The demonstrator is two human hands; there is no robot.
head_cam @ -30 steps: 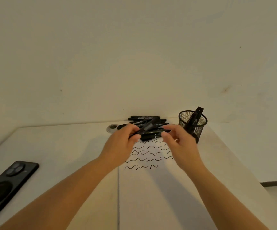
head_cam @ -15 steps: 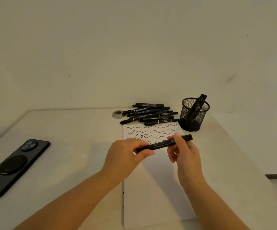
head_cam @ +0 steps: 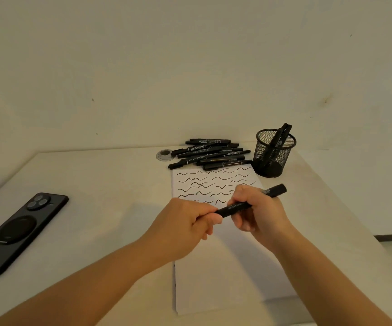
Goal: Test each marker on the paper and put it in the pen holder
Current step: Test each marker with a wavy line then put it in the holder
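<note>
I hold one black marker across the white paper, slanting up to the right. My left hand pinches its near end, which hides the cap or tip. My right hand grips the barrel, and the marker's far end sticks out past it. The paper's upper part carries rows of black squiggles. A pile of black markers lies beyond the paper. The black mesh pen holder stands at the back right with two or three markers upright in it.
A black phone lies face down near the table's left edge. A small round clear disc sits left of the marker pile. The wall rises just behind the table, and the table's right edge drops off past the holder.
Both hands pulled one marker from the pile back toward me over the paper. The view has tilted down, and my right hand has closed further round the barrel.
</note>
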